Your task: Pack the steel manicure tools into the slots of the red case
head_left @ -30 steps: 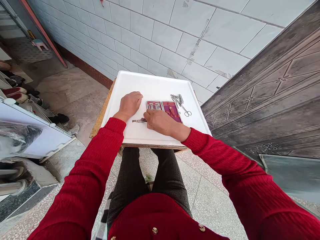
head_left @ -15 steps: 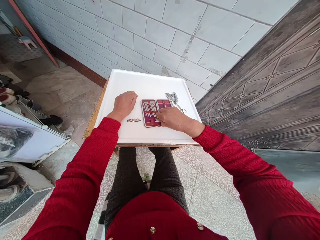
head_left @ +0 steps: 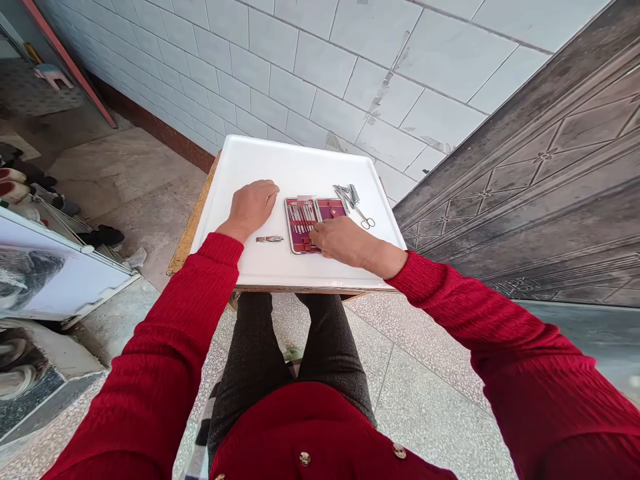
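An open manicure case (head_left: 295, 244), burgundy inside, lies on the white tray (head_left: 295, 157). Slim metal tools (head_left: 302, 217) stand in a row in its left half. My right hand (head_left: 345, 241) reaches over the lower middle of the case, its fingers pinched on a small metal nail clipper that is mostly hidden beneath them. Left of the case my left hand (head_left: 253, 205) rests on the tray, fingers curled in and nothing visible in them. Just below it lies a loose nail clipper (head_left: 270, 239). Scissors (head_left: 367, 223) and other metal tools (head_left: 352, 195) are heaped right of the case.
The tray sits on a wooden table (head_left: 193, 227) against a tiled wall (head_left: 300, 80). A dark patterned door panel (head_left: 525, 180) stands close on the right. To the left are a white cabinet (head_left: 65, 280) and some shoes (head_left: 13, 187).
My right hand has shifted slightly left and down over the case, baring more of its right half. My left hand stays in place; the view has tilted a little.
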`<state>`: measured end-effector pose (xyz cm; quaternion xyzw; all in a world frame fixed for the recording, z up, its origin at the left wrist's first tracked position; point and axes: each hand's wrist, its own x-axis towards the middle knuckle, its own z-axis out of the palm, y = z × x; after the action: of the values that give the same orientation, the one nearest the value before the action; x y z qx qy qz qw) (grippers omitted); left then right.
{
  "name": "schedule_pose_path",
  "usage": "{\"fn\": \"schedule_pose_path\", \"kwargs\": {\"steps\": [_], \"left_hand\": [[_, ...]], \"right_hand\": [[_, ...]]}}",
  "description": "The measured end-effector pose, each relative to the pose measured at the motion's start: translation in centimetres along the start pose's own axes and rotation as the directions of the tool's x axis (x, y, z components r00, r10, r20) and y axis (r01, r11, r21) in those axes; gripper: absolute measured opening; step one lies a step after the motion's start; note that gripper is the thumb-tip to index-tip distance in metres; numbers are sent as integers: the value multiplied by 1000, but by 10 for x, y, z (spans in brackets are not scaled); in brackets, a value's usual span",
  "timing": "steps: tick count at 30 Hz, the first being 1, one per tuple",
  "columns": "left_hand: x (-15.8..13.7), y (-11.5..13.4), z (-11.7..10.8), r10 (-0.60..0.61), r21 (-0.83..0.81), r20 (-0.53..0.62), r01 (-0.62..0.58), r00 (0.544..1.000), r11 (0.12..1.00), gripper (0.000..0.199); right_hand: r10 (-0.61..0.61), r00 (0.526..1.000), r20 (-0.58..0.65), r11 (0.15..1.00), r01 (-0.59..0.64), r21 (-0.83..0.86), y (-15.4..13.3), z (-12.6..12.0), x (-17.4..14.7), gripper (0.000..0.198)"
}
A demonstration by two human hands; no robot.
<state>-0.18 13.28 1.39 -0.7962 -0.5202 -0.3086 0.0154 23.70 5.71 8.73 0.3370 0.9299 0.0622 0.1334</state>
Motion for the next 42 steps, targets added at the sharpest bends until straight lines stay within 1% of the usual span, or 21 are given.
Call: {"fn": "schedule_pose_path", "kwargs": {"steps": [4,9,13,18,22,26,32,35,37,39,42], "left_hand": [[0,0,1,18,-4,-28,-18,999,1000,30],[-1,3,-2,16,-12,-16,-16,1000,1000,31],[-1,4,-3,13,-8,-12,-14,1000,1000,31],[-1,2,0,12,5,-32,-12,999,1000,32],[-1,1,0,22,10,-41,-21,999,1000,32],[-1,0,1,35,1,-39,-35,999,999,32],[-1,0,1,31,0,-46,-31,998,1000,32],[-1,0,1,23,-3,-29,-23,999,1000,32],[-1,0,0,22,-9,-22,-22,1000,1000,31],[-2,0,0,20,-13,-27,-20,999,1000,31],[-3,1,-1,15,-15,-34,-16,999,1000,30]], "right_hand": [[-10,1000,14,1000,10,-1,0,-1,-1,19],[-4,998,55,1000,4,-15,2,-4,-2,20],[-7,999,40,1000,6,17,-2,-6,3,19],[-34,999,-15,988,36,147,-3,-2,10,16],[-49,995,-90,952,74,298,4,9,7,20],[-19,988,-151,891,85,446,9,20,2,24],[36,977,-212,825,91,557,7,29,3,24],[39,976,-213,829,88,552,5,27,1,26],[43,979,-197,862,63,504,2,22,1,26],[73,979,-192,898,19,439,-4,15,5,25],[110,969,-221,925,-19,380,-15,3,19,22]]}}
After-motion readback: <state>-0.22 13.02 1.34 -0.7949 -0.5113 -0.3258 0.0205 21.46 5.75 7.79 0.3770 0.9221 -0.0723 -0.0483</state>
